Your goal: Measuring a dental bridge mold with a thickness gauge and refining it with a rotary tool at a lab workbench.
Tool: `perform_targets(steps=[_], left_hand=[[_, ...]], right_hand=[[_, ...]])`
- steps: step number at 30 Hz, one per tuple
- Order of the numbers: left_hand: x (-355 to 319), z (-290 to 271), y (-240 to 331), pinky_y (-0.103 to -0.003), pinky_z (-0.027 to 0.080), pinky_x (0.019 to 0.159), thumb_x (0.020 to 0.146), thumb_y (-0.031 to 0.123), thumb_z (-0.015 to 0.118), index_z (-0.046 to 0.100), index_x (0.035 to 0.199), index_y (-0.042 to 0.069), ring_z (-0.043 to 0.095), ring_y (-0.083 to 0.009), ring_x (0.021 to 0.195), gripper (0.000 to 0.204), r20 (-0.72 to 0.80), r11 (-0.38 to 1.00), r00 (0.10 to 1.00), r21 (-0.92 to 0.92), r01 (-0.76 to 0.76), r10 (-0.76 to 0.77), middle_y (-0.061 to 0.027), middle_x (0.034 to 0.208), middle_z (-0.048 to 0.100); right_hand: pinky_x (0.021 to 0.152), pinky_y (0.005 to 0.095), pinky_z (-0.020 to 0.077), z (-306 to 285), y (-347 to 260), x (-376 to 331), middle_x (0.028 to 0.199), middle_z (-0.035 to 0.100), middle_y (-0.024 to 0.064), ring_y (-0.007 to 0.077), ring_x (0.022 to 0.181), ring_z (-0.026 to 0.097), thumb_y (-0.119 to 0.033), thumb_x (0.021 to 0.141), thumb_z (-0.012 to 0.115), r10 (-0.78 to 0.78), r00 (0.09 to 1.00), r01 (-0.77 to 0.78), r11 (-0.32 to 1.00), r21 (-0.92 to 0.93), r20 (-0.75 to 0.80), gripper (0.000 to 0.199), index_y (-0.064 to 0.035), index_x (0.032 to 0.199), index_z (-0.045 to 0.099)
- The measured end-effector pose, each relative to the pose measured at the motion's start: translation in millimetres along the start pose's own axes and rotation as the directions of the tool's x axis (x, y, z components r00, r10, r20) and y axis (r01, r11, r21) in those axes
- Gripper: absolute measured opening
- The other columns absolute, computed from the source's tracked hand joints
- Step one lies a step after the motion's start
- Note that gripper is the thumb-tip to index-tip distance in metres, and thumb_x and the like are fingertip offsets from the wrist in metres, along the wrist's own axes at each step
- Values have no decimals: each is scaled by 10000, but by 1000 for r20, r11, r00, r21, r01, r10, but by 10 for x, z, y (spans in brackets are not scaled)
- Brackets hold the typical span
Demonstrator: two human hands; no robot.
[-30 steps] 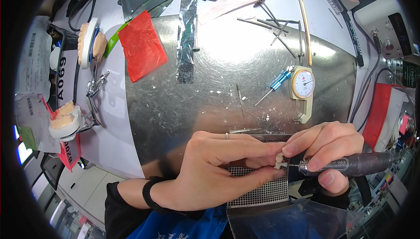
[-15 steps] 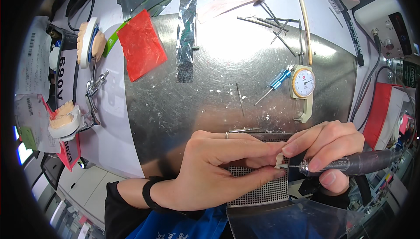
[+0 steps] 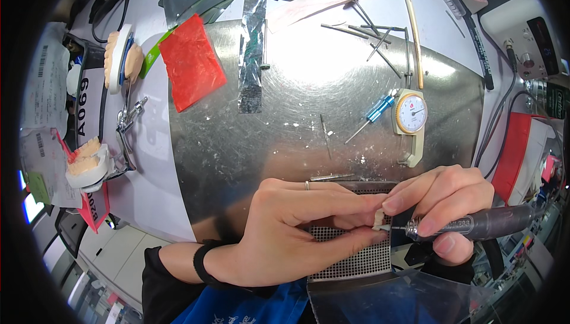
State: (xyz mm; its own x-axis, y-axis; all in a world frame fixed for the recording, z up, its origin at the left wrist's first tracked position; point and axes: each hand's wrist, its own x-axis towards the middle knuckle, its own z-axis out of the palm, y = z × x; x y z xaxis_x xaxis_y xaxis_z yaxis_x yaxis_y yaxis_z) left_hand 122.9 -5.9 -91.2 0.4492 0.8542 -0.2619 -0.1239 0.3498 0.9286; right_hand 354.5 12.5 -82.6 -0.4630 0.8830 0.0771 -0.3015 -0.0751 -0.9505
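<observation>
My left hand (image 3: 291,232) pinches a small whitish tooth-like piece (image 3: 378,217) between thumb and fingertips, above a perforated metal grille (image 3: 350,261) at the near edge of the bench. My right hand (image 3: 445,205) grips a grey rotary handpiece (image 3: 481,224) like a pen. Its thin tip touches the small piece from the right. A ring sits on one left finger and a black band on the left wrist.
A shiny metal plate (image 3: 285,128) covers the bench. On it lie a dial thickness gauge (image 3: 411,113), a blue-handled driver (image 3: 371,116), a red sheet (image 3: 191,60), a foil strip (image 3: 252,54) and several thin tools (image 3: 368,30). Plaster dental models (image 3: 122,57) (image 3: 86,161) stand at left.
</observation>
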Motion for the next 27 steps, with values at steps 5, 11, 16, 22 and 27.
perform_targets(steps=[5, 11, 16, 22, 27], left_hand=[[-2, 2, -2, -246, 570, 711, 737, -68, 825, 710, 1092, -69, 714, -146, 801, 373, -11, 1000, 1000, 2, -2, 2, -174, 912, 738], [4, 3, -8, -244, 571, 709, 738, -66, 826, 710, 1088, -72, 714, -148, 797, 369, -7, 1000, 1000, 7, -10, 10, -174, 911, 738], [2, 4, -1, -243, 572, 708, 738, -70, 822, 714, 1078, -73, 717, -148, 797, 356, -10, 1000, 1000, 1, -14, 14, -175, 906, 737], [1, 1, -1, -242, 572, 702, 737, -68, 823, 717, 1069, -71, 716, -147, 795, 348, -11, 1000, 1000, 12, -20, 20, -177, 911, 738], [8, 8, -6, -242, 571, 701, 736, -71, 821, 721, 1063, -67, 714, -146, 786, 342, -8, 999, 1000, 23, -27, 27, -170, 908, 739]], right_hand=[[879, 549, 575, 13, 17, -15, 763, 628, 163, 436, 924, 703, -49, 779, 670, 2, 1000, -2, 1000, 7, -24, 171, 79, 890, 689], [869, 558, 577, 6, 13, -5, 760, 617, 162, 441, 912, 701, -46, 782, 667, -16, 1000, 16, 1000, 14, -3, 171, 83, 893, 682], [862, 563, 577, -4, 0, 4, 764, 614, 162, 443, 904, 701, -44, 787, 668, -18, 1000, 18, 1000, 7, 20, 171, 88, 896, 677], [861, 559, 579, -6, 32, -3, 762, 612, 159, 444, 908, 702, -48, 789, 670, -37, 999, 37, 999, 20, 21, 169, 84, 895, 675], [868, 547, 580, -7, -1, -2, 761, 617, 158, 441, 912, 703, -48, 780, 676, -12, 1000, 12, 1000, -8, 15, 177, 82, 900, 682]])
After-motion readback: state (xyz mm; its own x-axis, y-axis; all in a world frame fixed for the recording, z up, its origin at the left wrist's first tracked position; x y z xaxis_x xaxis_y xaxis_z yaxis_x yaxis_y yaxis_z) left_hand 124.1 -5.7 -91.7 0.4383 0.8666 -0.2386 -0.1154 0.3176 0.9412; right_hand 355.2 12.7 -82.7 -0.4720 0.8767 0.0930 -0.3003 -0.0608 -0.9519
